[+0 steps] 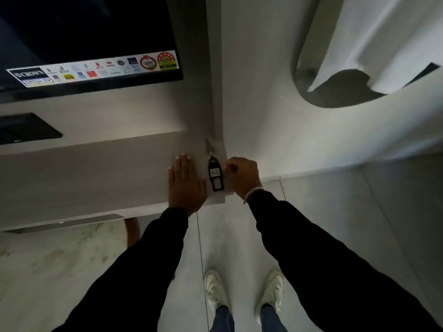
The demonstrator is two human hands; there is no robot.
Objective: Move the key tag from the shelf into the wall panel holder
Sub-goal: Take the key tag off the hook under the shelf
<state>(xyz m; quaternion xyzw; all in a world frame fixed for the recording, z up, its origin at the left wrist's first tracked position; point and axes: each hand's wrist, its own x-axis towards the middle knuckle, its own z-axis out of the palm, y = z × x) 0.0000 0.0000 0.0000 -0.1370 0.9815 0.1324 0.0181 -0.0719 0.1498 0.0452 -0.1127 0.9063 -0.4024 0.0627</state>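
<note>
A black key tag [215, 174] with a small label window lies flat near the right end of the pale shelf [96, 178], a metal key [209, 146] attached at its far end. My left hand [185, 183] rests flat on the shelf just left of the tag, fingers together and extended. My right hand [242, 174] is curled at the shelf's right edge, its fingertips next to the tag's right side; whether they touch it I cannot tell. The wall panel holder is not in view.
A dark TV [91, 39] with a sticker strip hangs above the shelf on the left. A black box [26, 128] sits at the far left. A white wall [275, 92] and curtain [374, 44] rise on the right. My shoes [242, 291] stand on tiled floor.
</note>
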